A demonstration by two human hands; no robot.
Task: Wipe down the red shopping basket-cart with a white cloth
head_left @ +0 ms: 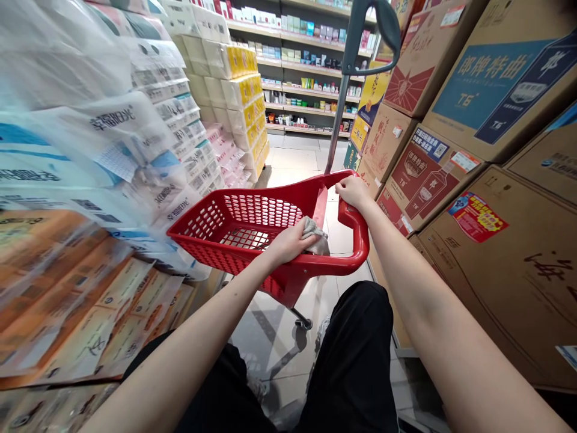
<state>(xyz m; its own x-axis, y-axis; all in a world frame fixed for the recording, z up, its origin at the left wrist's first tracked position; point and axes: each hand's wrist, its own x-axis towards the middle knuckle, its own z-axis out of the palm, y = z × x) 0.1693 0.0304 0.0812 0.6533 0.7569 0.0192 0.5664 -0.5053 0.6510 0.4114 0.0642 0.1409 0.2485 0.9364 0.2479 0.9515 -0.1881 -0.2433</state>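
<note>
A red plastic shopping basket cart (270, 195) stands tilted before me, with holes through its walls and a wheel below. My left hand (291, 242) is closed on a grey cloth (318, 237), which rests against the inner wall at the handle end of the basket. My right hand (354, 191) grips the red rim near the handle (360, 240), its fingers curled over the edge. A metal pole with a dark grey loop grip (372, 36) rises behind the basket. Between the walls, the basket's slotted floor shows.
Stacked tissue packs (171, 90) in plastic wrap line the left side, with orange packs (81, 288) lower down. Cardboard cartons (487, 252) are piled close on the right. Shelves of small boxed goods (311, 60) stand at the back, beyond the tiled floor (293, 157).
</note>
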